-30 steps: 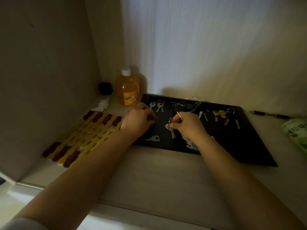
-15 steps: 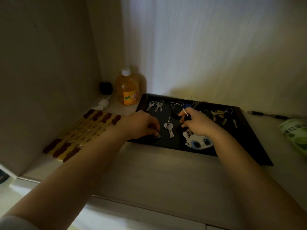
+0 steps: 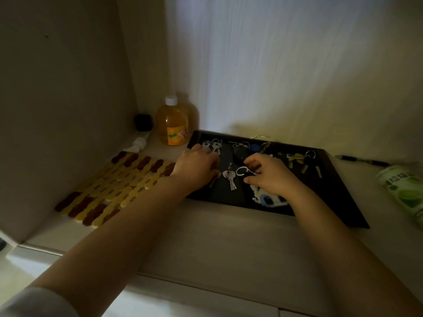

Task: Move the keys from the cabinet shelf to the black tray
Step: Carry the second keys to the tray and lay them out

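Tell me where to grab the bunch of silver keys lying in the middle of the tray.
Pinch the silver keys by their ring at the far end, coming from above. They lie flat on the tray, blades fanned toward you, and the ring stands a little proud.

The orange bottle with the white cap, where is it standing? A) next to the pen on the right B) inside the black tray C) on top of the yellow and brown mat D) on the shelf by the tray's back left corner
D: the orange bottle stands upright on the shelf just outside the back left corner of the black tray, beyond the mat and far from the pen.
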